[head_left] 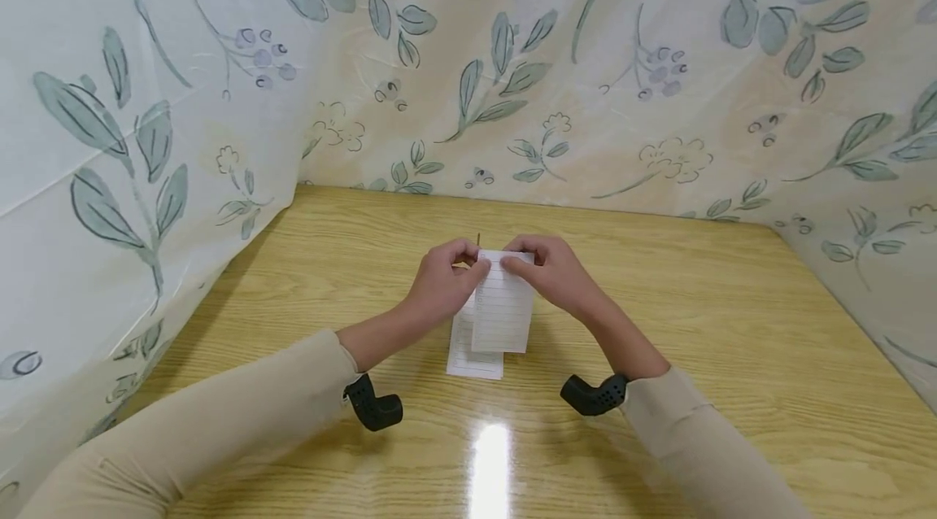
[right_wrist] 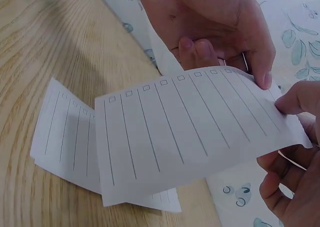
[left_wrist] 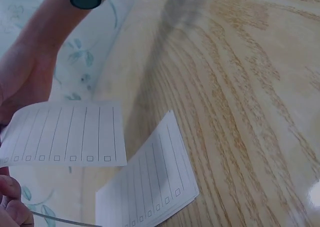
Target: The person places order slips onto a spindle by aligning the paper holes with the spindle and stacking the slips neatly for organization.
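My left hand (head_left: 443,281) and right hand (head_left: 562,273) pinch the top edge of a small lined paper sheet (head_left: 505,307), thumbs on its front. Printed lines and a row of little checkboxes show on the sheet (right_wrist: 185,122) in the right wrist view, where it bends slightly. Its lower end hangs over a thin stack of similar lined sheets (head_left: 474,364) lying on the table. The left hand (left_wrist: 11,202) shows only partly in its own wrist view, with the right hand (left_wrist: 27,82) across from it. A thin strand (left_wrist: 65,220) runs beside the left fingers.
The wood-grain table (head_left: 732,356) stretches out around the paper. Leaf-patterned sheeting (head_left: 512,80) rises along the back and both sides. A black wrist camera (head_left: 375,405) sits at the left cuff, another black wrist camera (head_left: 594,395) at the right. Glare (head_left: 489,470) marks the near tabletop.
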`<state>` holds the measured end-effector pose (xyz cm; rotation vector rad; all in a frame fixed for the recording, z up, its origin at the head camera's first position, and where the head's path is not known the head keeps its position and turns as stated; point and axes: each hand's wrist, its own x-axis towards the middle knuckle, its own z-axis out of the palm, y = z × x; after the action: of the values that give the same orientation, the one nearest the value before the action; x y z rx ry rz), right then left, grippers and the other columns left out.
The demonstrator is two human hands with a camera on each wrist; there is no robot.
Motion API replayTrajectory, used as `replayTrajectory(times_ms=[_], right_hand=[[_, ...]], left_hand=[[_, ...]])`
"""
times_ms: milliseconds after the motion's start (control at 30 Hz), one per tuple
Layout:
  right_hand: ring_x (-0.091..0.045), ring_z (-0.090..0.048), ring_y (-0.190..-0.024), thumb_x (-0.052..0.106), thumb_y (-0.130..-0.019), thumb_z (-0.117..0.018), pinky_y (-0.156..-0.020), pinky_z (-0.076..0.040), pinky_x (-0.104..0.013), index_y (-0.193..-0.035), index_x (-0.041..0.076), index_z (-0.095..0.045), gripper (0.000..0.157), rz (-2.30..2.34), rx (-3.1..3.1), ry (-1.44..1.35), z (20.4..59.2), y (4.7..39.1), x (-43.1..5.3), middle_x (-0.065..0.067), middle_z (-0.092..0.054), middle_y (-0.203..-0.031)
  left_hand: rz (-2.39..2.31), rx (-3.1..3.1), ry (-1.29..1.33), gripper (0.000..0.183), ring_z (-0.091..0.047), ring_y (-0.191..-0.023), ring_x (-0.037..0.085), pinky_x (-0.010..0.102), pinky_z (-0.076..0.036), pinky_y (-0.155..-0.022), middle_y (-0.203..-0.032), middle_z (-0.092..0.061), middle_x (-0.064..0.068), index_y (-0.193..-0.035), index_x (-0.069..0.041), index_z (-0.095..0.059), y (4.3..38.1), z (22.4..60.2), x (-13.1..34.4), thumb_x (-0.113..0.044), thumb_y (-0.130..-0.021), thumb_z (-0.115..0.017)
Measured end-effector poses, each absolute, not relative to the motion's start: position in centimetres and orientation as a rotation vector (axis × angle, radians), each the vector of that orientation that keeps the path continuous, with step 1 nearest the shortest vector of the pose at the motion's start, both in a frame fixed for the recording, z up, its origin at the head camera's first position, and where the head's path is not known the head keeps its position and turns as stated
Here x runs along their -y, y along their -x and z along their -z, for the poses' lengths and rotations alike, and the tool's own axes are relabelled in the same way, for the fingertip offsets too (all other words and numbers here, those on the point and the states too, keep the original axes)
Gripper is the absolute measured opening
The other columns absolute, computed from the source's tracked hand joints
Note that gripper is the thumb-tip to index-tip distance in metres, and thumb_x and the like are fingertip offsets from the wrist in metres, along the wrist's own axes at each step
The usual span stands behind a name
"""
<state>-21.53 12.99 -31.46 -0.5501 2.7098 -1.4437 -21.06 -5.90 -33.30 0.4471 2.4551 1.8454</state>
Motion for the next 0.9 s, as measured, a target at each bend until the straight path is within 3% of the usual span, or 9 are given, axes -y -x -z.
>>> replayTrajectory(times_ms=[400,600,900], right_hand=[[-0.021,-0.056,-0.076,0.020,-0.095,-0.060,-0.065,-0.049,-0.031,-0.102,0.004,-0.069,0.020,1.433,-2.725,0.535,31.0,22.4,-11.2,-0.014,-0.066,-0.097],[-0.023,-0.056,-0.081,0.022,-0.097,-0.056,-0.068,-0.048,-0.031,-0.104,0.006,-0.068,0.021,1.412,-2.743,0.473,30.8,23.1,-10.2,-0.012,-0.065,-0.099],[-0.023,-0.056,-0.084,0.020,-0.097,-0.052,-0.072,-0.046,-0.030,-0.101,0.003,-0.067,0.023,1.452,-2.730,0.372,30.0,23.4,-9.0,-0.013,-0.064,-0.101]], left_hand=[[-1.862,-2.443,-0.384,0.013,-0.065,-0.080,0.017,0.025,-0.049,-0.071,-0.096,-0.062,0.009,-0.095,-0.004,-0.062,21.8,32.6,7.0,-0.016,-0.095,-0.058],[-1.883,-2.440,-0.313,0.014,-0.057,-0.074,0.014,0.024,-0.046,-0.064,-0.096,-0.060,0.008,-0.093,-0.004,-0.059,22.5,32.5,7.3,-0.018,-0.095,-0.056],[-1.915,-2.348,-0.293,0.015,-0.040,-0.054,0.013,0.025,-0.035,-0.052,-0.066,-0.044,0.001,-0.086,-0.007,-0.054,23.6,32.3,7.8,-0.019,-0.094,-0.050]])
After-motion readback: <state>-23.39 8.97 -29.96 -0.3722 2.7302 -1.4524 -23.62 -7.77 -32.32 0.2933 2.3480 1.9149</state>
